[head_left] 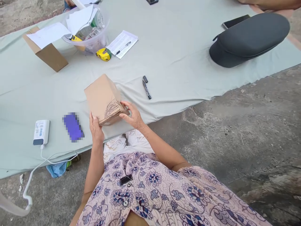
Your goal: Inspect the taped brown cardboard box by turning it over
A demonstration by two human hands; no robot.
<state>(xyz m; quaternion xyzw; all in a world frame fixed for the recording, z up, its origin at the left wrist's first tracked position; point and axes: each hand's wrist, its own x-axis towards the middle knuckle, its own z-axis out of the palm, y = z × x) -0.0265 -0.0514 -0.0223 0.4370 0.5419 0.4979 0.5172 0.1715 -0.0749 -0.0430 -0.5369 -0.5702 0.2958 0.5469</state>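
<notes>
A brown cardboard box [101,95] rests near the front edge of the cloth-covered table, with dark scribbled lines drawn on its near right corner. My left hand [96,128] presses against the box's near left side, fingers together and pointing up. At the near right corner, my right hand [133,115] has its fingertips and thumb on the cardboard, gripping it from that side. To the right of the box lies a black marker [146,90], its cap [145,79] off and beside it. The underside of the box is hidden.
A clear tub [94,44] holds papers and bottles at the back left, beside a cardboard piece [53,57], a yellow tape measure [103,54] and a written sheet with pens [123,44]. A power bank [41,131], a blurred purple object [73,127] and a black case [249,39] also lie there.
</notes>
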